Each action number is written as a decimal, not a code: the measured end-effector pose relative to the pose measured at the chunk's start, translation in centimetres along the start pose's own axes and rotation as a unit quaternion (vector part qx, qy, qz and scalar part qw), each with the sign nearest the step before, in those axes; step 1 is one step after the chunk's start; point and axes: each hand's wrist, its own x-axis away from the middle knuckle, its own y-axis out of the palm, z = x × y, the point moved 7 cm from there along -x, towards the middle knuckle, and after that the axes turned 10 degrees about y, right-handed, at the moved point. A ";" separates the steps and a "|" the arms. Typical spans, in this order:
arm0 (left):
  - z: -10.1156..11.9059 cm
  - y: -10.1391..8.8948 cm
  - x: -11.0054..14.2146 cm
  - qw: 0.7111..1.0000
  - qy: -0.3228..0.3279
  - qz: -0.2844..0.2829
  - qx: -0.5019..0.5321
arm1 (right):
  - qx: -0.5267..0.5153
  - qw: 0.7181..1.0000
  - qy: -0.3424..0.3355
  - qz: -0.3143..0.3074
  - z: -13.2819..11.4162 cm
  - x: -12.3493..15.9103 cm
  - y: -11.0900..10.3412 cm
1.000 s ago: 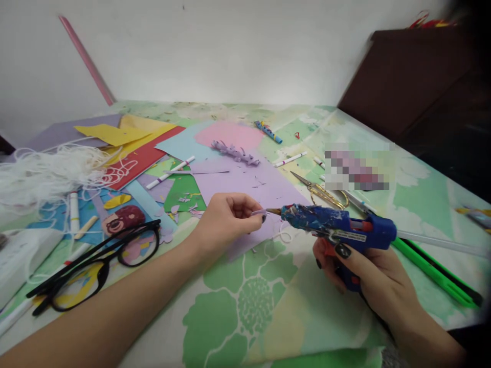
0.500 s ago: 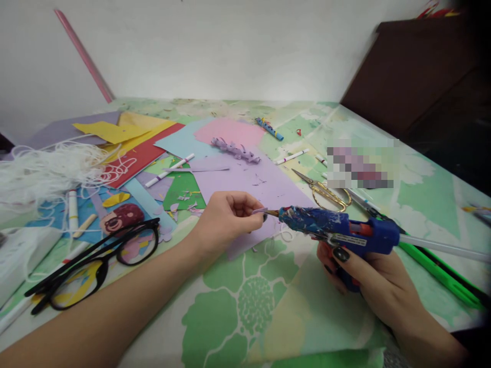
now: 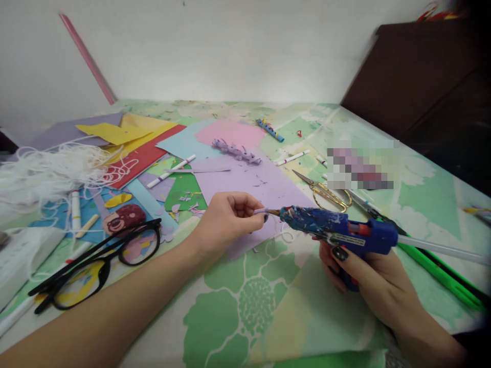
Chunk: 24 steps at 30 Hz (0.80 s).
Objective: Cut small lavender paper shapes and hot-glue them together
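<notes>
My left hand pinches a small strip of purple paper between thumb and forefinger. Wrapped round the handle of a blue hot glue gun is my right hand. The gun points left, and its nozzle tip meets the end of the strip; whether glue is coming out is too small to tell. A clear glue stick juts from the back of the gun. Under my left hand lies a sheet of purple paper. Beyond it rests a curled purple paper roll with cut edges.
Gold-handled scissors and a green cutter lie on the right. To the left are black-framed glasses, tangled white string, a white power strip and coloured sheets. A blue paper roll sits farther back.
Both hands stay nearly in place. The strip's end now sits against the nozzle at a slightly different angle. The whole view has shifted a little.
</notes>
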 end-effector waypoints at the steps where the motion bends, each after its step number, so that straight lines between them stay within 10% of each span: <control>1: 0.0 0.0 0.0 1.000 0.000 0.001 -0.002 | 0.000 1.000 -0.001 0.001 0.0 0.0 0.0; 24: -0.1 0.0 0.0 1.000 -0.003 -0.006 0.022 | 0.013 1.000 -0.002 0.011 0.1 0.0 -0.2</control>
